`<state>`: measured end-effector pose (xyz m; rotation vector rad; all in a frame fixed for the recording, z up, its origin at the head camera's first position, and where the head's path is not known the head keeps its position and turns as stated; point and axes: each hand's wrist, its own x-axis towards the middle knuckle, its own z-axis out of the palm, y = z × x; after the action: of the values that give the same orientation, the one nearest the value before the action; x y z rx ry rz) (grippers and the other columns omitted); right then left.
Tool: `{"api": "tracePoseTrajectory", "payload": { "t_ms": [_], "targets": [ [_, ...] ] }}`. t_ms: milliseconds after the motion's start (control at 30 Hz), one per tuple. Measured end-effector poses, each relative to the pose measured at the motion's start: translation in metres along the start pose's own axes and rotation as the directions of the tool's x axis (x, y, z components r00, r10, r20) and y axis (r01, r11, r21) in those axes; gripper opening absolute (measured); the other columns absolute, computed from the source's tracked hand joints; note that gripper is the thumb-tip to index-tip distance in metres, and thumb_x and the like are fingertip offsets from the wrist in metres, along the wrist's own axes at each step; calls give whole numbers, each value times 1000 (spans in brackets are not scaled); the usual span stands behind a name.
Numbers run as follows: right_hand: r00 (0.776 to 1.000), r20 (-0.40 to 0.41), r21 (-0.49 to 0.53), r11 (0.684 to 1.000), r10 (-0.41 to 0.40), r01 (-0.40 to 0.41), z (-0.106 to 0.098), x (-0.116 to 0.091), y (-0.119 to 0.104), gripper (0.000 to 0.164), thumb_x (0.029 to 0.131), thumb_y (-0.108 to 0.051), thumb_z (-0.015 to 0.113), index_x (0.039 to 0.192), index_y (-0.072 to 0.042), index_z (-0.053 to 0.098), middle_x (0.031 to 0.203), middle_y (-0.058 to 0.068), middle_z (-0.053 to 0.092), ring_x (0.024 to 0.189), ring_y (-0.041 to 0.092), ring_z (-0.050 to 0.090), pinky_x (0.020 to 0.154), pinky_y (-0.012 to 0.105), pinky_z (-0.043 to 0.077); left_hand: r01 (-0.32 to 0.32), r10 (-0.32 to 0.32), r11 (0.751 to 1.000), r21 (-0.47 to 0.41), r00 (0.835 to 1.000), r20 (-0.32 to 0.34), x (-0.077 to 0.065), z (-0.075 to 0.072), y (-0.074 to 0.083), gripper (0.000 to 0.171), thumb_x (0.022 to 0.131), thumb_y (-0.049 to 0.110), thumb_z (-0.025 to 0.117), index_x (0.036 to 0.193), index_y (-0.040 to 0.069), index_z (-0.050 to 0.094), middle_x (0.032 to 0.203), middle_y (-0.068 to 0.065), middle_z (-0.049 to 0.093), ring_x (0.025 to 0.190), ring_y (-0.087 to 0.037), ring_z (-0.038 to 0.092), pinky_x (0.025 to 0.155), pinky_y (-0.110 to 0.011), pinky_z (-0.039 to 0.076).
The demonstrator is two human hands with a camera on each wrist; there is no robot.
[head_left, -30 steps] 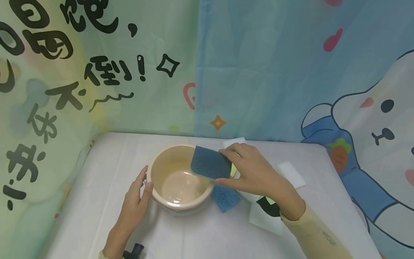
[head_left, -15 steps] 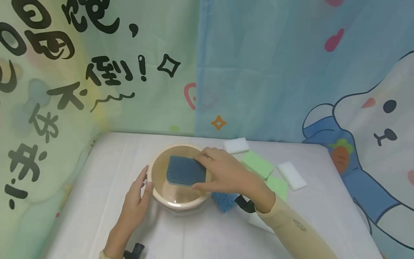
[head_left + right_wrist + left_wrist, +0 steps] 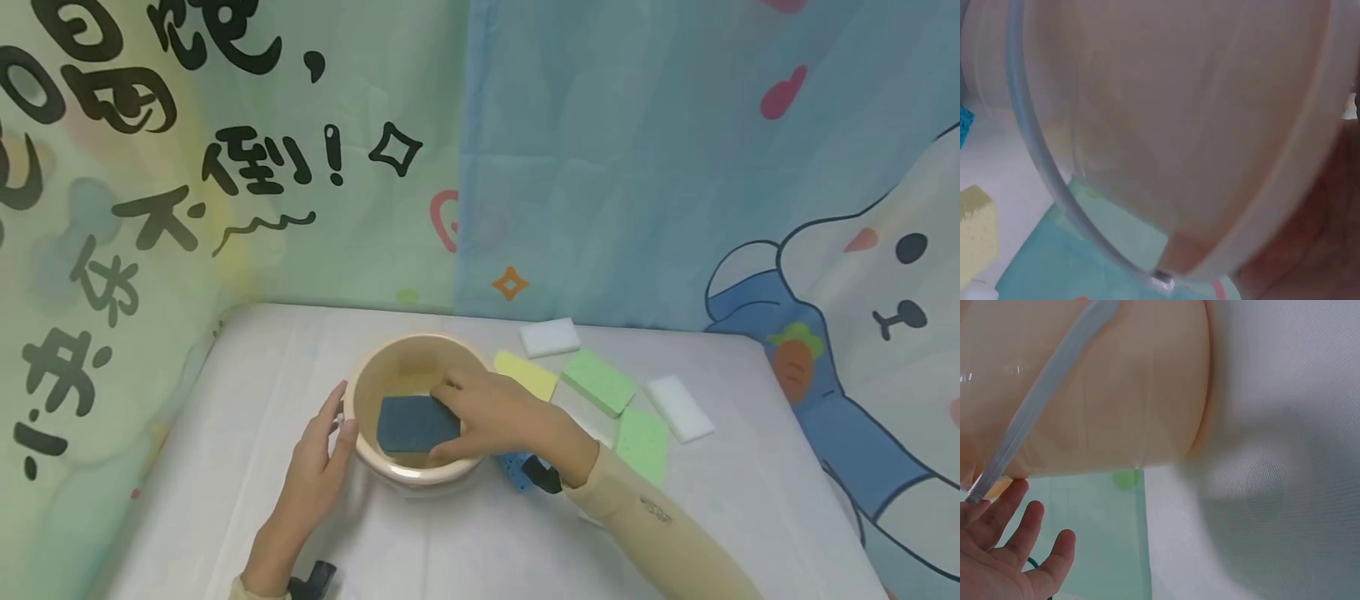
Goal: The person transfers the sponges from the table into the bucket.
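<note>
A cream plastic bucket (image 3: 408,476) stands upright on the white-covered table. My right hand (image 3: 498,412) reaches over its right rim and pinches a dark blue sponge (image 3: 416,425) at the right end, within the bucket's mouth. The sponge is out of sight in both wrist views. At the bucket's left side my left hand (image 3: 318,454) touches the rim, thumb and fingers spread. The left wrist view has those fingers (image 3: 1022,534) extended beside the bucket wall (image 3: 1122,387), with the pale grey handle (image 3: 1041,403) hanging across it.
Right of the bucket lie a yellow sponge (image 3: 527,372), two green sponges (image 3: 598,381), white sponges (image 3: 550,337) and a bright blue sponge (image 3: 514,472), partly covered by my right wrist. A printed cloth backdrop (image 3: 585,208) rises behind the table.
My right hand has carried the dark blue sponge left from over the right rim, then lower into the bucket. The left hand has stayed at the rim.
</note>
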<state>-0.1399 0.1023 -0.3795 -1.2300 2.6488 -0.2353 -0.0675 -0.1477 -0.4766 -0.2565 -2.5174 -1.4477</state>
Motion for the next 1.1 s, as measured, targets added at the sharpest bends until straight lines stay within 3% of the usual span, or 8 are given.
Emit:
{"api": "tracePoseTrajectory", "payload": {
  "t_ms": [267,367,467,600,767,1100],
  "targets": [
    [995,103,-51,999,-8,13,8,20,-1,57,81,-59,76,108,-10,66,88,-5,48,75,12,46,60,26,42,11,-11,1000,1,1000,3,0,0,0,53,108,24,46,157,9,31,144,-23,50,129,-41,49,103,-63,42],
    [990,143,-40,999,3,2,10,24,1,63,81,-60,76,115,-7,66,92,-4,52,79,13,50,67,27,45,9,-9,1000,-2,1000,9,-1,0,0,53,109,24,45,157,8,30,144,-23,49,129,-42,48,103,-64,41],
    [989,145,-23,999,26,-23,10,23,3,67,86,-60,71,126,-7,64,110,1,60,93,15,57,77,30,51,8,-8,1000,-2,1000,13,-1,0,1,54,109,24,45,157,8,29,144,-23,49,129,-42,48,103,-65,41],
    [997,62,27,999,41,-43,1,16,6,59,95,-52,65,133,-7,61,133,8,57,110,22,60,89,37,54,12,-12,1000,-2,1000,10,0,-2,1,53,109,24,45,157,7,30,143,-23,50,129,-42,48,103,-65,41],
    [997,-74,78,996,38,-32,-16,-8,9,51,98,-45,62,132,-8,64,131,8,59,114,26,59,97,41,50,15,-15,1000,-1,1000,10,0,-2,1,54,108,24,47,157,8,31,142,-22,51,128,-41,50,103,-64,42],
    [953,-300,57,998,44,-28,-29,-62,20,42,94,-38,70,123,-7,69,105,1,66,87,14,57,75,32,51,22,-22,1000,-5,1000,8,0,0,4,55,108,26,46,157,8,29,143,-22,50,130,-41,48,107,-62,39]
  ]
}}
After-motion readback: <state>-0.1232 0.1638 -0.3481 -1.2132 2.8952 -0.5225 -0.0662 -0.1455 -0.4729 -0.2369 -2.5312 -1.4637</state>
